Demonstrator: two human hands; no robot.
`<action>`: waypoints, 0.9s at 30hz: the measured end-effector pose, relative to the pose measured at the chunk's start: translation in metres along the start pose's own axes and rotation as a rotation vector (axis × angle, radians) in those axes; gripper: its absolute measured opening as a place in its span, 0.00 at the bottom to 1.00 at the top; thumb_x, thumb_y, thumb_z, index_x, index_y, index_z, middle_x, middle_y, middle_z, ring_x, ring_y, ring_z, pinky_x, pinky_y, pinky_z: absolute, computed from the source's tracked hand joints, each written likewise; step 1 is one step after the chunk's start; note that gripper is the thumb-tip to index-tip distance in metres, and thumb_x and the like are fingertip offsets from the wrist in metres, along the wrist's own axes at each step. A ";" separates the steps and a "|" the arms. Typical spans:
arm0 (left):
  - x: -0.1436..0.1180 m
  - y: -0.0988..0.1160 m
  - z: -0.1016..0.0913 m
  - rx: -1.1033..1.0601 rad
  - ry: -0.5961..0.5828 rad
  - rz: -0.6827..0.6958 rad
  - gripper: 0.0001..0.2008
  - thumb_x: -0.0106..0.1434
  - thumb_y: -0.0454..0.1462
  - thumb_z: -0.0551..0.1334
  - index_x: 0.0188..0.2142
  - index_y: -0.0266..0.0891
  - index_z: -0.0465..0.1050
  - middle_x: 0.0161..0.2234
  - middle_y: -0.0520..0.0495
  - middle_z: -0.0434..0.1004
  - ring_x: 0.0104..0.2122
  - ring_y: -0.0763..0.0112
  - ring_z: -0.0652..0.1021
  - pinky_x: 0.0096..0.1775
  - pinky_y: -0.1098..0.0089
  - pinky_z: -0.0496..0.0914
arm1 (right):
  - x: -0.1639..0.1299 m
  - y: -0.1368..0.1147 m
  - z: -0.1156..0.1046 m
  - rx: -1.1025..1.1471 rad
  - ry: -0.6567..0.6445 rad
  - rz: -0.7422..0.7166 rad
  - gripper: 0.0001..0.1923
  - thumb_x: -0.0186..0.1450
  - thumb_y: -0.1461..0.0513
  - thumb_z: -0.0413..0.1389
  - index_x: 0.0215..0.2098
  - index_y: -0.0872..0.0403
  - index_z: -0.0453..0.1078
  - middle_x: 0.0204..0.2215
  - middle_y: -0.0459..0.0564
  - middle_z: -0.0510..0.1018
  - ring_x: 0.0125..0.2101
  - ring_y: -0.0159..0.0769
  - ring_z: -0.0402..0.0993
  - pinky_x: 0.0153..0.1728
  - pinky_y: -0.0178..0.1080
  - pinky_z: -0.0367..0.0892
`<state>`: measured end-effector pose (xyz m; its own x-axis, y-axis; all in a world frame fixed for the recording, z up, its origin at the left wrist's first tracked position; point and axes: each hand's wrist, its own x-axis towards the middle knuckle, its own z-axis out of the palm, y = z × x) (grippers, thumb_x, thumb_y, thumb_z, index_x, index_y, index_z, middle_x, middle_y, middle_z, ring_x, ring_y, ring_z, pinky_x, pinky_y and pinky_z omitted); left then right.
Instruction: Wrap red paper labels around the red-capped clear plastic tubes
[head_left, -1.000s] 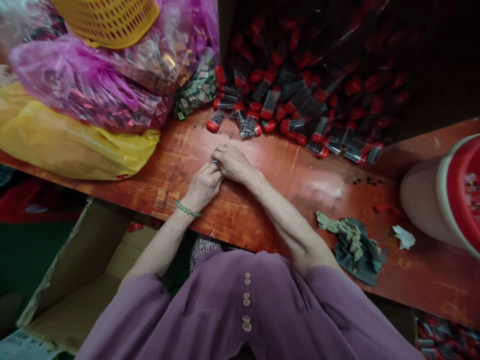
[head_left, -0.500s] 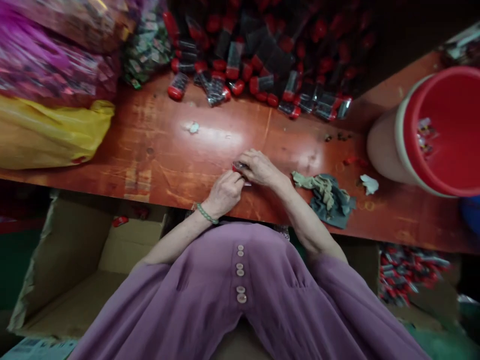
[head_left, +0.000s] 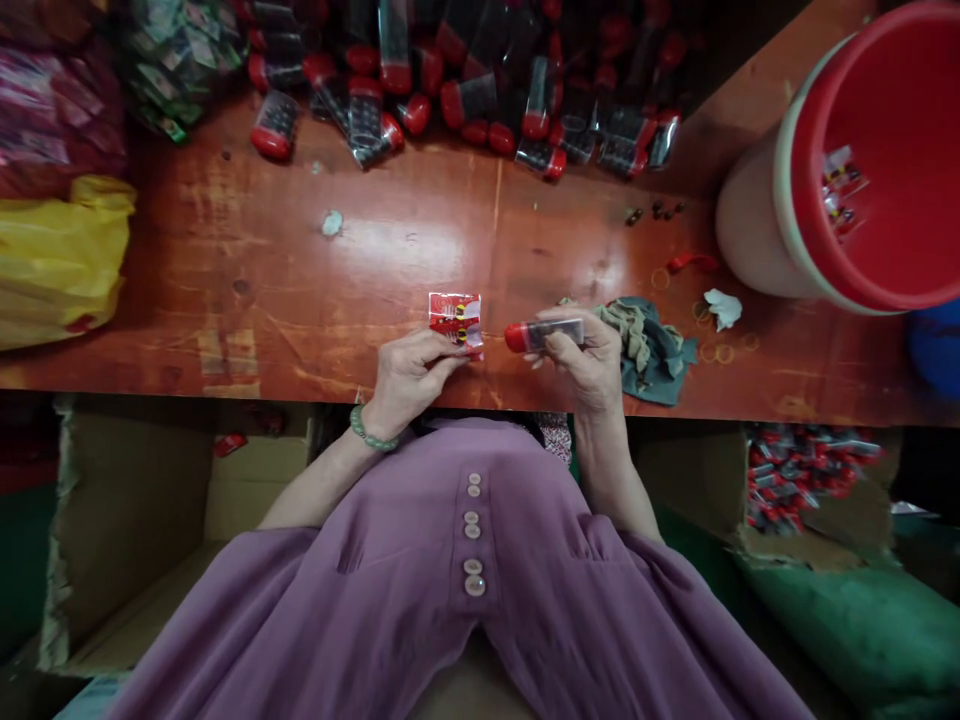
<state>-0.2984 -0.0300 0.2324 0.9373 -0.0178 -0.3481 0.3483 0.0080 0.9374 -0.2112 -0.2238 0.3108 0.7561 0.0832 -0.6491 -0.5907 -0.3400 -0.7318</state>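
Moved: hands parted since earlier.
Left hand (head_left: 409, 372): pinched red packet (head_left: 455, 321).
Right hand (head_left: 585, 360): gripped red-capped tube (head_left: 544, 334), just beside packet.

table (head_left: 225, 280): glossy, scuffed reddish wood | packet (head_left: 455, 320) near its front edge: shiny printed foil | tube (head_left: 546, 334) beside packet: clear plastic, glossy red cap | rag (head_left: 652, 345): matt cloth

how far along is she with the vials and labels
Done: some wrapped pieces lie in the red bucket. In hand: the left hand holds a red and white label packet; the right hand has a grip on a red-capped vial, the two apart. Left: a large pile of red-capped vials along the table's far edge.
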 end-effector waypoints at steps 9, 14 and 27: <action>-0.005 0.019 -0.009 -0.074 0.038 0.026 0.01 0.61 0.35 0.69 0.32 0.40 0.81 0.29 0.50 0.82 0.29 0.74 0.79 0.33 0.71 0.74 | -0.017 -0.018 0.014 -0.217 -0.068 -0.054 0.11 0.62 0.52 0.65 0.37 0.49 0.76 0.32 0.45 0.79 0.29 0.32 0.76 0.31 0.37 0.73; -0.008 0.009 -0.011 0.062 -0.033 0.179 0.04 0.65 0.35 0.65 0.34 0.40 0.80 0.30 0.49 0.81 0.30 0.73 0.78 0.35 0.70 0.73 | -0.017 -0.016 0.013 -0.506 -0.230 -0.116 0.06 0.66 0.58 0.62 0.39 0.51 0.76 0.31 0.46 0.79 0.30 0.32 0.73 0.33 0.36 0.69; -0.012 0.003 -0.016 -0.089 -0.342 0.017 0.07 0.66 0.38 0.65 0.36 0.37 0.80 0.31 0.48 0.81 0.30 0.73 0.78 0.34 0.73 0.72 | -0.002 -0.011 0.014 -0.285 -0.415 0.175 0.10 0.63 0.56 0.64 0.37 0.54 0.76 0.29 0.44 0.78 0.27 0.28 0.71 0.29 0.32 0.65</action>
<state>-0.3081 -0.0142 0.2386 0.8894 -0.3502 -0.2939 0.3468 0.0980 0.9328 -0.2102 -0.2075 0.3172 0.4437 0.3465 -0.8265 -0.5544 -0.6185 -0.5569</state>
